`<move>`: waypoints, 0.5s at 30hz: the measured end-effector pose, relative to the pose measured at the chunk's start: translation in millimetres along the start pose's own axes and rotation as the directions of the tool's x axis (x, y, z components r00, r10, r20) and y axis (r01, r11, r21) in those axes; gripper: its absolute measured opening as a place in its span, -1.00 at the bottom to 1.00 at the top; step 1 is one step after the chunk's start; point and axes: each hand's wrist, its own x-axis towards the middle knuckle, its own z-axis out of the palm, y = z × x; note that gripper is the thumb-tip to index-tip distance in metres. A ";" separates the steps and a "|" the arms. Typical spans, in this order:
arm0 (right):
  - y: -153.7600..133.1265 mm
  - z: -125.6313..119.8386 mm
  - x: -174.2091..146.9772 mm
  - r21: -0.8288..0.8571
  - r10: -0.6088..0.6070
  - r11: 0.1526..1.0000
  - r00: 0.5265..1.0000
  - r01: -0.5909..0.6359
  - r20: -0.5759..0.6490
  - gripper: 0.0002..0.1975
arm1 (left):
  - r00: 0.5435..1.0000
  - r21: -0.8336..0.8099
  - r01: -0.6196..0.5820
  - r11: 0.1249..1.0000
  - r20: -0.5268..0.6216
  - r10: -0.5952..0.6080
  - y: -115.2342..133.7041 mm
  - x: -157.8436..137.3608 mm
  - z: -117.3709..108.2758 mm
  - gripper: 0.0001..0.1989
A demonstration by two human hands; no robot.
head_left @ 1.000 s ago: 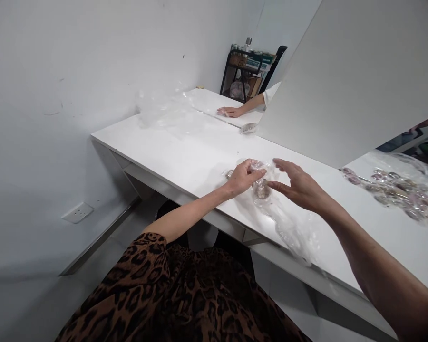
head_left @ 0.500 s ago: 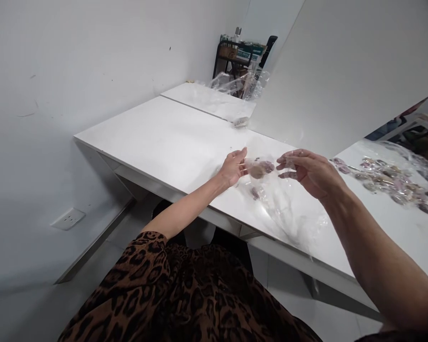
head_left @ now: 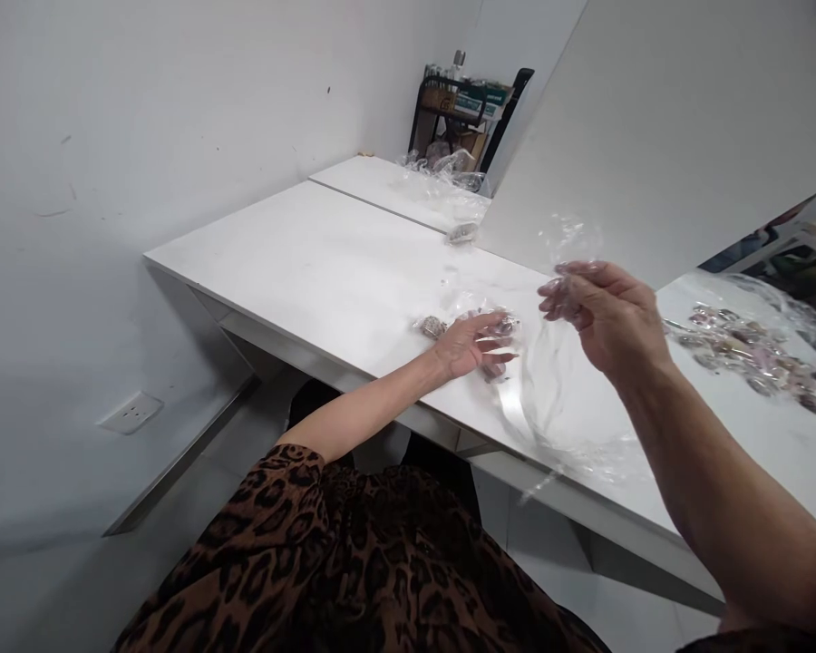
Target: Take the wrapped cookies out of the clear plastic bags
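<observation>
My left hand (head_left: 471, 346) is low over the white table, its fingers spread. It touches or nearly touches small purplish, stone-like pieces in clear plastic (head_left: 495, 370); which, I cannot tell. Just left of that hand, a speckled brown piece (head_left: 433, 326) lies in plastic on the tabletop. My right hand (head_left: 602, 308) is raised off the table, fingertips pinched on thin clear plastic wrap (head_left: 571, 238) that sticks up above the fingers. More loose clear plastic (head_left: 550, 408) trails below it toward the table's front edge.
Several wrapped stone-like pieces (head_left: 754, 354) lie spread at the right of the white table (head_left: 292, 263). One wrapped piece (head_left: 462, 233) rests by the pale upright panel (head_left: 653, 118). Crumpled plastic (head_left: 442, 172) and a black rack (head_left: 449, 109) stand farther back.
My left hand has moved right and lower, its fingers spreading by the wrapped pieces. My right hand has risen slightly and closed on the plastic wrap, lifting it.
</observation>
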 end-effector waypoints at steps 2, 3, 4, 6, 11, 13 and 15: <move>-6.8 -8.5 7.2 0.045 -0.065 0.997 0.996 0.068 -0.065 -0.77 | 1.000 -0.084 0.016 0.996 -0.021 -0.018 7.2 2.9 -3.8 -0.96; -9.6 -14.2 12.4 0.068 -0.096 0.992 0.990 0.103 -0.107 -0.77 | 0.999 -0.116 0.019 0.993 -0.043 -0.024 9.7 4.6 -6.3 -0.95; -11.9 -20.3 18.4 0.088 -0.118 0.987 0.982 0.132 -0.147 -0.78 | 0.997 -0.145 0.017 0.989 -0.069 -0.027 11.3 6.2 -8.7 -0.95; -15.5 -32.3 30.3 0.110 -0.153 0.977 0.962 0.182 -0.228 -0.79 | 0.994 -0.198 0.005 0.980 -0.110 -0.027 12.4 9.2 -12.0 -0.84; -27.0 -39.7 42.1 0.118 -0.225 0.959 0.944 0.259 -0.242 -0.83 | 0.998 -0.099 0.014 0.995 -0.059 -0.019 11.3 14.8 -3.8 -0.38; -35.7 -34.4 41.1 0.170 -0.223 0.949 0.944 0.267 -0.243 -0.82 | 0.999 -0.014 0.039 0.999 -0.024 -0.039 10.7 17.0 3.2 -0.39; -46.5 -33.2 43.8 0.196 -0.245 0.932 0.929 0.304 -0.277 -0.80 | 0.996 0.035 0.074 0.997 -0.046 -0.072 10.2 19.7 8.9 -0.41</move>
